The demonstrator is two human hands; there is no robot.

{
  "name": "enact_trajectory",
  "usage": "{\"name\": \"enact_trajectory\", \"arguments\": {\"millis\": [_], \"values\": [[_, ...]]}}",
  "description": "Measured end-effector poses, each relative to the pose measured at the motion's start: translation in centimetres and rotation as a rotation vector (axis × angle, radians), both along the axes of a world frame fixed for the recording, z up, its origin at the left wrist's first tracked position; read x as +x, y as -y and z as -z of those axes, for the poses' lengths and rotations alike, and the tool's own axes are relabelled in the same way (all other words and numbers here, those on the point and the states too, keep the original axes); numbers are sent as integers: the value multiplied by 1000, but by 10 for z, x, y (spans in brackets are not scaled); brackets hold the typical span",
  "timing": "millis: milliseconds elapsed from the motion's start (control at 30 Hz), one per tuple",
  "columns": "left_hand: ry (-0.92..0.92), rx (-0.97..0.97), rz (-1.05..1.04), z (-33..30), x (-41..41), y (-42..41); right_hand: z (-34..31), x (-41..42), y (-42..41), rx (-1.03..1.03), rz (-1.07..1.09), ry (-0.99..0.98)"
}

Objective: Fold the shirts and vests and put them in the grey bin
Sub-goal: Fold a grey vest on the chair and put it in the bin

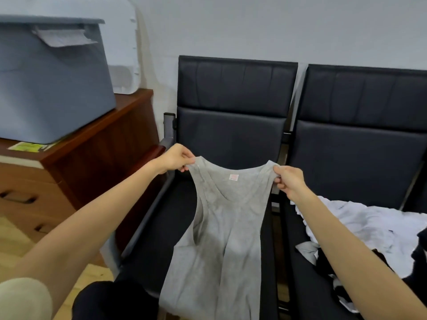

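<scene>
We hold a grey vest up by its shoulder straps over the seat of the left black chair, the left hand pinching one strap and the right hand pinching the other, each grip closed on cloth between thumb and fingers. The vest hangs full length, label showing at the neckline, its hem dropping out of view near us; no fold has been made in it yet. On the right chair lies a heap of clothes, white and black pieces tangled together, none of them folded as far as we can see. The grey bin stands far left on a wooden desk, its lid on and a slip of paper hanging from under the rim; what it holds, if anything, is hidden. By our reading the job is at an early stage: this vest is to be folded, carried left to the bin, and the heap on the right worked through after it
</scene>
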State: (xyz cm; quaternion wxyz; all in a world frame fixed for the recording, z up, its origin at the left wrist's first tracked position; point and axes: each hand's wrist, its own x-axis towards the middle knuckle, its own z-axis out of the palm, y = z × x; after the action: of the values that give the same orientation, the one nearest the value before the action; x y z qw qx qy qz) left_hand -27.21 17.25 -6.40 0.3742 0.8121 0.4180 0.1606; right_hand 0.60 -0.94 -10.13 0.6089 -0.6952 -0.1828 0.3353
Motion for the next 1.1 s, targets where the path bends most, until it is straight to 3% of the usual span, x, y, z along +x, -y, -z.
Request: {"name": "enact_trajectory", "arguments": {"millis": [167, 333, 600, 767, 967, 1100], "values": [[-156, 4, -86, 46, 37, -42, 53, 28, -41, -38, 4, -23], [70, -63, -295, 90, 87, -96, 98, 61, -93, -45, 35, 21], [289, -31, -403, 128, 147, -163, 128, 97, -161, 48, 90, 88], [164, -103, -319, 173, 160, -166, 166, 98, -181, -115, 2, 100], [78, -151, -347, 221, 159, -163, 200, 82, -182, -341, 4, 246], [74, 3, -294, 236, 145, -149, 209, 80, -166, -352, -68, 340]]}}
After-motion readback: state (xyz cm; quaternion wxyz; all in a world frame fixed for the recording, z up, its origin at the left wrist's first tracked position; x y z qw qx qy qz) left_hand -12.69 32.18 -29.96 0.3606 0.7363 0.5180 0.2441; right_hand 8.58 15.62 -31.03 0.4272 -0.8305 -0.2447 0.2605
